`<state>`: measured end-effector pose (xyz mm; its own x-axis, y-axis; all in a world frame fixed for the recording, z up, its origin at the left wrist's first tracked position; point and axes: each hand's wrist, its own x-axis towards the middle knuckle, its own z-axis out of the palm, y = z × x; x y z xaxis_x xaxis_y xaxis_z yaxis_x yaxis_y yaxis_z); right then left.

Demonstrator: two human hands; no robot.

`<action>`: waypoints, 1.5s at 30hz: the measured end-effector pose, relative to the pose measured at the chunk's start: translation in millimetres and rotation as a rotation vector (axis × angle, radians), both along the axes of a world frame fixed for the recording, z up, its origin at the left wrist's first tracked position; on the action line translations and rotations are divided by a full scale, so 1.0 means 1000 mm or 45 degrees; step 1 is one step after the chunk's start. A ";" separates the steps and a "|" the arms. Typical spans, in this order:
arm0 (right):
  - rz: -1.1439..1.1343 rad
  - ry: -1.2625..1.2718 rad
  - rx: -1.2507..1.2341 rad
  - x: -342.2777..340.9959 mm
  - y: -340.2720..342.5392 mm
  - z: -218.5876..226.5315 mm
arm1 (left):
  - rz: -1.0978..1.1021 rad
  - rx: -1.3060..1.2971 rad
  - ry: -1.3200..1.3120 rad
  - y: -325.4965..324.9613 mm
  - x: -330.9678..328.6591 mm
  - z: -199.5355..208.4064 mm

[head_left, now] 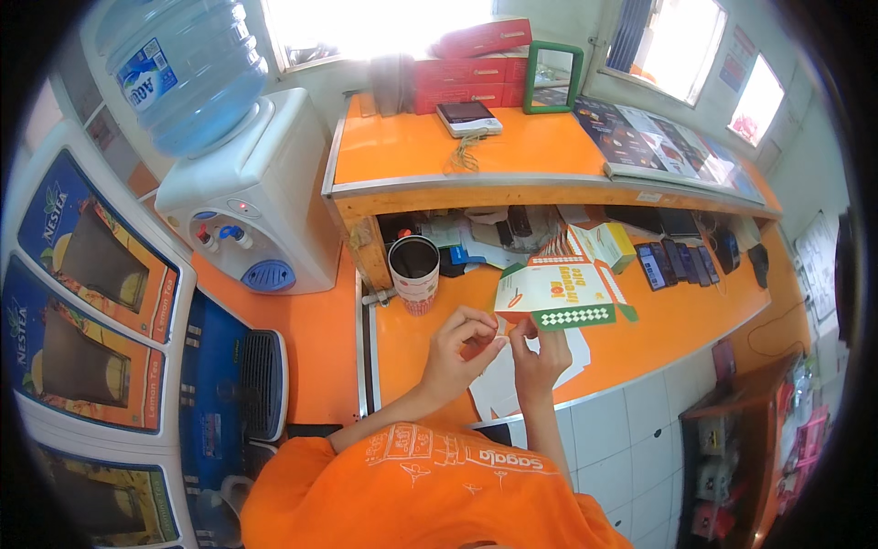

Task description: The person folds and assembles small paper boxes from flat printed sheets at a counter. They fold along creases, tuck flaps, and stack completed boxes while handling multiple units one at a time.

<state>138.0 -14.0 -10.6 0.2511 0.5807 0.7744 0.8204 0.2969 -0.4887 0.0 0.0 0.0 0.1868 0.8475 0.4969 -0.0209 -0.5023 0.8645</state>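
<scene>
A partly folded food carton, white with green, orange and yellow print, stands tilted up over the orange counter, its side flaps sticking out. My right hand grips its lower edge, thumb and fingers closed. At the carton's lower left corner, my left hand pinches a small white part that looks like a flap; its far end is hidden by the fingers. Beneath both hands lie flat white card pieces on the counter. A tall printed paper cup with a dark inside stands left of the carton.
Several phones lie in a row at the right. A yellow box and loose papers fill the back under the raised shelf. A water dispenser and drink machine stand at the left. The counter's front edge borders a tiled floor.
</scene>
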 end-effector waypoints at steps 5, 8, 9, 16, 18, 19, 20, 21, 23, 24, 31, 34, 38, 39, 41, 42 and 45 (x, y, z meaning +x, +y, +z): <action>-0.007 0.012 -0.032 0.002 0.003 0.003 | -0.066 -0.098 -0.063 -0.003 0.002 -0.001; -0.002 0.001 -0.051 0.002 -0.003 0.000 | -0.079 -0.115 -0.077 -0.008 0.002 -0.001; 0.017 -0.002 -0.049 0.001 -0.003 -0.001 | -0.070 -0.122 -0.088 -0.008 0.002 0.000; 0.084 0.003 -0.004 0.002 0.002 -0.004 | -0.042 -0.072 -0.074 -0.006 0.005 0.000; 0.078 0.026 -0.035 0.002 0.003 -0.003 | -0.046 -0.077 -0.063 -0.006 0.005 -0.001; 0.076 0.040 -0.053 0.002 0.004 -0.003 | -0.048 -0.082 -0.050 -0.006 0.005 -0.001; 0.081 0.060 -0.075 0.002 0.005 -0.003 | -0.049 -0.086 -0.039 -0.006 0.006 -0.002; 0.059 0.030 -0.075 0.001 0.004 -0.003 | -0.043 -0.098 -0.042 -0.006 0.006 -0.002; 0.029 -0.017 -0.088 0.001 0.003 -0.004 | -0.029 -0.121 -0.051 -0.005 0.006 -0.002; 0.051 -0.096 -0.039 0.001 0.001 -0.005 | 0.005 -0.118 -0.078 -0.004 0.006 -0.002; 0.209 -0.223 0.160 -0.005 -0.019 -0.032 | 0.266 0.148 -0.016 0.008 0.003 0.005; 0.257 -0.045 0.128 -0.005 -0.021 -0.047 | 0.336 0.276 0.050 0.007 0.002 0.009; 0.322 0.350 0.044 0.002 -0.023 -0.063 | 0.344 0.385 0.103 0.006 0.002 0.009; 0.332 0.448 0.011 0.005 -0.023 -0.066 | 0.313 0.381 0.101 0.006 0.002 0.009; 0.361 0.656 -0.053 0.010 -0.023 -0.072 | 0.272 0.367 0.085 0.007 0.000 0.008; 0.375 0.751 -0.079 0.011 -0.023 -0.075 | 0.233 0.384 0.098 0.007 -0.001 0.008; 0.434 0.946 -0.139 0.010 -0.017 -0.078 | 0.142 0.430 0.174 0.005 -0.002 0.005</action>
